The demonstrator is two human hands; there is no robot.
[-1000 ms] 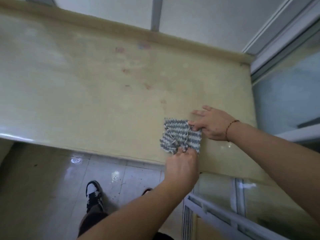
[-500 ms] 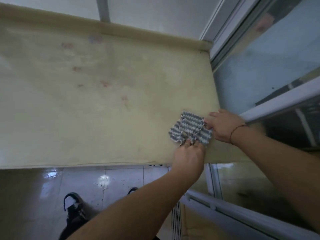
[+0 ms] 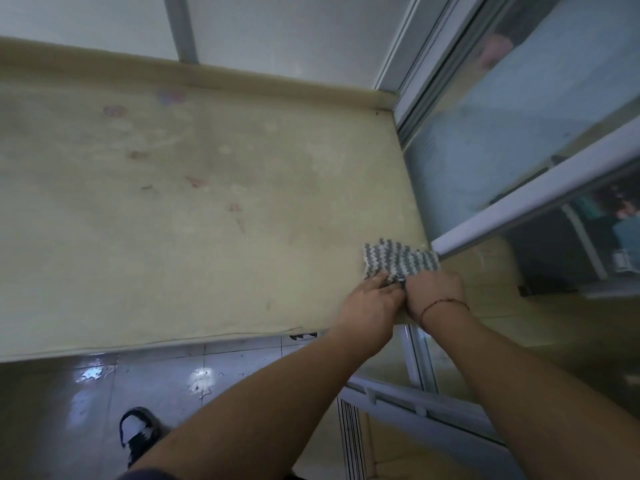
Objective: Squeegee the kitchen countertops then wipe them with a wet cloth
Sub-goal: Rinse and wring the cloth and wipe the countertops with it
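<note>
The cloth [image 3: 398, 260] lies on the countertop [image 3: 207, 220] just past both hands; left hand [image 3: 372, 301] and right hand [image 3: 434, 292] pinch its near edge.

Grey-and-white zigzag cloth [image 3: 398, 259], pale yellow countertop [image 3: 207, 220].

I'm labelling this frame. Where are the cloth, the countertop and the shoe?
cloth [image 3: 398, 259], head view, middle of its striped top.
countertop [image 3: 207, 237], head view, bare stained surface.
shoe [image 3: 138, 432], head view, white toe part.
</note>
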